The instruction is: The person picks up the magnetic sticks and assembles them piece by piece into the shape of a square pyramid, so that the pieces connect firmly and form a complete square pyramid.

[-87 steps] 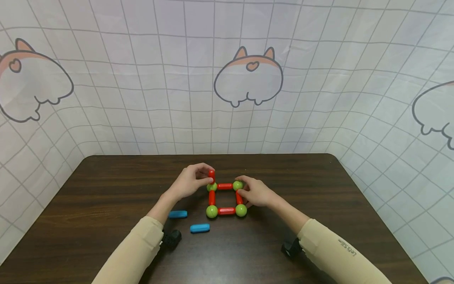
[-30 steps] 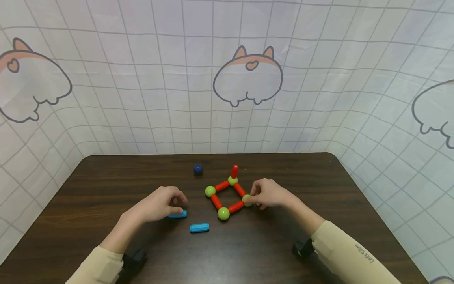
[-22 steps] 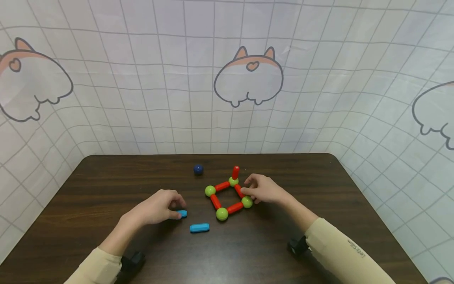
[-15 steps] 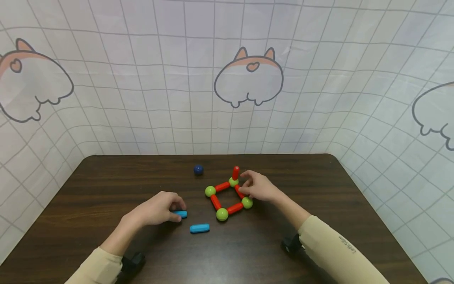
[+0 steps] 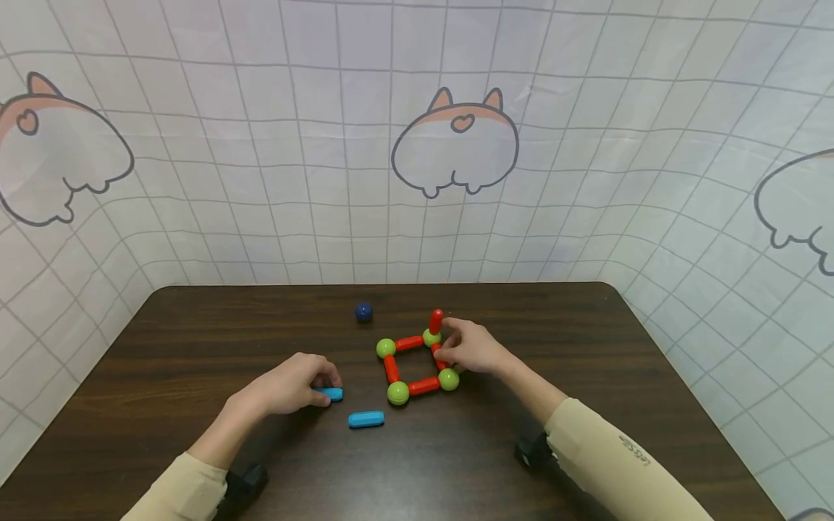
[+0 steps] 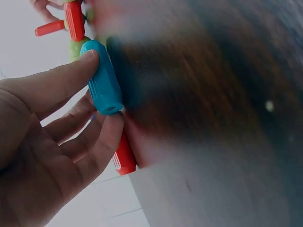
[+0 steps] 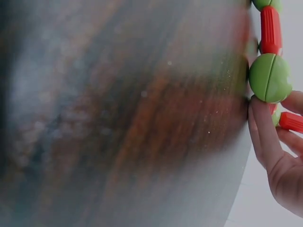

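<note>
My left hand (image 5: 292,382) pinches a blue rod (image 6: 103,80) between thumb and fingers, low over the table. A red rod (image 6: 124,158) shows behind those fingers in the left wrist view; in the head view the hand hides it. Right of centre lies a square frame (image 5: 391,369) of red rods joined by green balls. One more red rod (image 5: 436,320) stands upright on its far right ball (image 5: 431,337). With thumb and fingers my right hand (image 5: 481,349) grips the frame's right side rod (image 5: 438,353), beside the near right ball (image 7: 271,78).
A second blue rod (image 5: 366,420) lies in front of the frame. Towards the back of the dark wooden table (image 5: 215,325) sits a dark blue ball (image 5: 363,312). A white checked curtain (image 5: 313,181) closes off the back and sides.
My left hand has let go of the upright red rod, moved left and nearer, and taken hold of a blue rod. The frame has turned clockwise, with my right hand shifting along it.
</note>
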`<state>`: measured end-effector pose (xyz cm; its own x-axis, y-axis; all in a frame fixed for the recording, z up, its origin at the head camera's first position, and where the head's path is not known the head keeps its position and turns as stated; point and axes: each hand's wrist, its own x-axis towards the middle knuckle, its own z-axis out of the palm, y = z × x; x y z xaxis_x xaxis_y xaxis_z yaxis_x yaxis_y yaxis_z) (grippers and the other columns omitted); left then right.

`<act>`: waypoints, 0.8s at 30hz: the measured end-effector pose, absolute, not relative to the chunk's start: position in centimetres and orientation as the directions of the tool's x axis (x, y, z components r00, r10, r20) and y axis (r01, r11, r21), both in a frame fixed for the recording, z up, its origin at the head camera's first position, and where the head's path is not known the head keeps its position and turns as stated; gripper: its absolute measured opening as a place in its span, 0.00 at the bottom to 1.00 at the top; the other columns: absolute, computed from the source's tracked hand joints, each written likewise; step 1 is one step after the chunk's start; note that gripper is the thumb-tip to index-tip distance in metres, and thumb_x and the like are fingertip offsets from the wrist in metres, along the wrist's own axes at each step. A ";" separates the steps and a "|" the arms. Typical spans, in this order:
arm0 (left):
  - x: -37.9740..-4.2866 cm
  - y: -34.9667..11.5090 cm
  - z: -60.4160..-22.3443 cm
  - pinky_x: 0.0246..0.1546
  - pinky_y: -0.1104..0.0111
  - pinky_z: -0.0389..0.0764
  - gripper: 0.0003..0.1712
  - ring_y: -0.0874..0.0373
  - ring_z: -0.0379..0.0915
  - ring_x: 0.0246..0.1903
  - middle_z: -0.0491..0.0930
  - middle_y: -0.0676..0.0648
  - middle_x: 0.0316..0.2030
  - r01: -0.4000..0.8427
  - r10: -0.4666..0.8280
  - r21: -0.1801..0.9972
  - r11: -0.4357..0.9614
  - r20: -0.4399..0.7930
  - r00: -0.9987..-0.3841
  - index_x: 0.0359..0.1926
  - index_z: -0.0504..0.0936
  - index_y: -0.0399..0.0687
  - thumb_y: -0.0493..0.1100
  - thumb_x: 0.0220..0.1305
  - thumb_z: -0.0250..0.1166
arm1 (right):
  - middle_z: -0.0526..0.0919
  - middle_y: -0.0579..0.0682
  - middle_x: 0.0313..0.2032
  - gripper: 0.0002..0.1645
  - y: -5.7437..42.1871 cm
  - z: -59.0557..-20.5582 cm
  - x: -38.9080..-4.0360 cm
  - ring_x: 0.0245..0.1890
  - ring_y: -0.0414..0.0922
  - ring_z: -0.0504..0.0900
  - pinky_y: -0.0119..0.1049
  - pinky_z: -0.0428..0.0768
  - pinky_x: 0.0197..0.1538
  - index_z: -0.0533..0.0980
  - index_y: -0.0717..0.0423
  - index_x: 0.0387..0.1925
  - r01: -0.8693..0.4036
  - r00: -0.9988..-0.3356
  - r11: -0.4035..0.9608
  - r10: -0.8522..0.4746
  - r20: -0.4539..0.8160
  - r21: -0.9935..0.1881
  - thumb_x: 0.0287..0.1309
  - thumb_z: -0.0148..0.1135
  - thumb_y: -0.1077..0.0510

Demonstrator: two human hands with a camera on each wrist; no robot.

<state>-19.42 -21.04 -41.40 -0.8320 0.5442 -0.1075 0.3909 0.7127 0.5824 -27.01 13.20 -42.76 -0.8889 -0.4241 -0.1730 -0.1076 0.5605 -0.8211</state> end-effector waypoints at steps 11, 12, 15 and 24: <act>-19.8 -20.7 -41.4 0.38 0.67 0.79 0.07 0.61 0.76 0.35 0.81 0.56 0.34 0.398 0.514 0.624 0.672 -0.006 -0.858 0.44 0.83 0.45 0.34 0.66 0.70 | 0.84 0.56 0.38 0.44 13.0 -42.8 -26.6 0.31 0.47 0.86 0.42 0.87 0.35 0.59 0.69 0.74 -0.081 -0.885 0.534 -0.427 -0.186 -0.842 0.62 0.70 0.64; -19.9 -20.6 -41.4 0.38 0.66 0.79 0.07 0.60 0.76 0.35 0.81 0.56 0.34 0.394 0.506 0.631 0.668 0.002 -0.862 0.45 0.83 0.45 0.34 0.67 0.70 | 0.84 0.56 0.38 0.45 12.9 -42.8 -26.5 0.31 0.47 0.86 0.42 0.87 0.35 0.59 0.69 0.74 -0.079 -0.884 0.531 -0.428 -0.187 -0.844 0.62 0.70 0.64; -20.3 -20.3 -41.5 0.41 0.63 0.81 0.10 0.58 0.78 0.38 0.83 0.54 0.37 0.390 0.484 0.648 0.654 0.037 -0.874 0.49 0.84 0.43 0.35 0.68 0.69 | 0.84 0.56 0.38 0.45 13.0 -42.8 -26.5 0.31 0.47 0.86 0.42 0.87 0.35 0.59 0.69 0.74 -0.075 -0.885 0.526 -0.427 -0.187 -0.847 0.62 0.71 0.64; -22.0 -18.6 -42.1 0.52 0.51 0.80 0.14 0.49 0.80 0.51 0.85 0.49 0.48 0.366 0.365 0.710 0.601 0.164 -0.917 0.55 0.84 0.43 0.37 0.70 0.68 | 0.83 0.57 0.40 0.49 13.1 -42.7 -26.5 0.31 0.48 0.87 0.42 0.87 0.35 0.56 0.68 0.77 -0.071 -0.886 0.528 -0.424 -0.190 -0.846 0.63 0.72 0.62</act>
<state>-21.99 -18.64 -42.05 -0.9165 0.3649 0.1638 0.3663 0.6013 0.7101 -26.46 13.14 -42.73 -0.8856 -0.4236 -0.1904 -0.0707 0.5282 -0.8462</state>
